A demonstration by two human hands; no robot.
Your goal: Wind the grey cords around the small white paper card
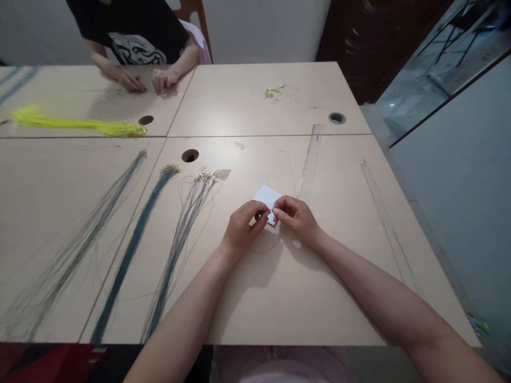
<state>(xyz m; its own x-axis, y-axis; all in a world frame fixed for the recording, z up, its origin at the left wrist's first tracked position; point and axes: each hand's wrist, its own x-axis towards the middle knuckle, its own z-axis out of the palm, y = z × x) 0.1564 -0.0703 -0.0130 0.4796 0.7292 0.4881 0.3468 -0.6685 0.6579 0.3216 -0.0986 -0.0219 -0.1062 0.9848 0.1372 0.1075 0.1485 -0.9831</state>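
My left hand (244,224) and my right hand (298,219) meet fingertip to fingertip over a small white card (266,194) on the table. Both are closed in a pinch on a thin grey cord (264,252), whose slack curves across the tabletop below them. What sits right between the fingertips is tiny and mostly hidden. Just beyond my right hand lies a clear ruler (311,159). To the left of my left hand is a loose bundle of grey cords (181,234) with gold-coloured metal ends.
Further left lie a teal cord bundle (133,250) and another grey bundle (93,229). Two or so single cords (383,213) lie at the right. Across the table (339,298), a person (131,32) works near yellow cords (80,123). Yellow scraps (274,92) lie at the back.
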